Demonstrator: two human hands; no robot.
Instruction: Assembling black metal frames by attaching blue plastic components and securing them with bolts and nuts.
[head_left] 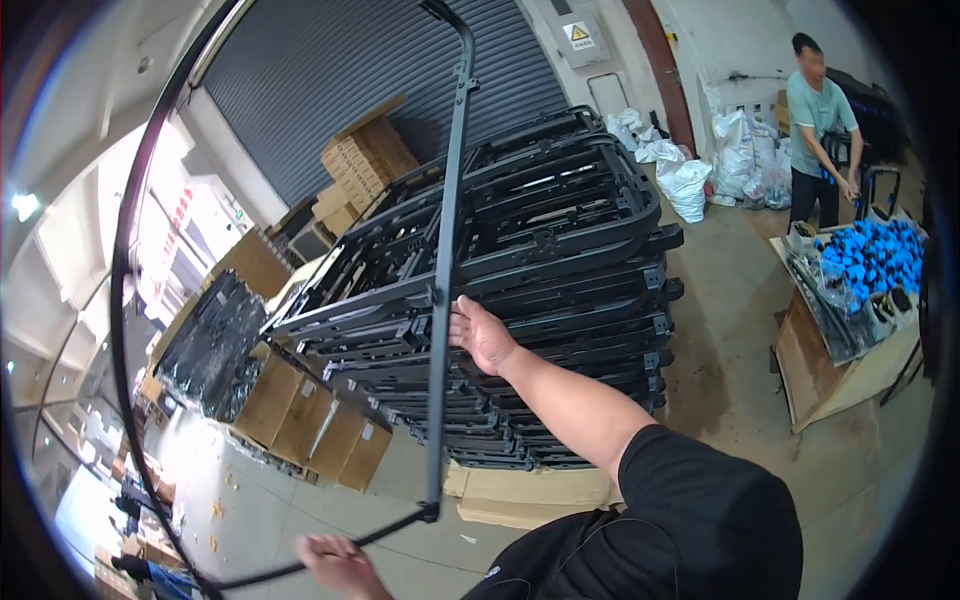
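Observation:
A large black metal frame (pixel 447 230) stands tilted in front of me, its long bar running from the top of the view down to a corner near my body. My right hand (pixel 482 338) is at the middle of this bar, with the fingers curled behind it and the thumb beside it. Low in the view, my left hand (pixel 338 563) is closed around the frame's lower bar. Just beyond my right hand is a high stack of similar black metal frames (pixel 560 245), partly hidden by the held bar.
Flattened cardboard (pixel 530 495) lies under the stack. Cardboard boxes (pixel 290 410) and a wrapped black pile (pixel 210 345) stand to the left. White sacks (pixel 685 185) lie by the wall. At right, a person (pixel 822 120) works behind a table (pixel 805 350) bearing blue-and-black parts (pixel 875 262).

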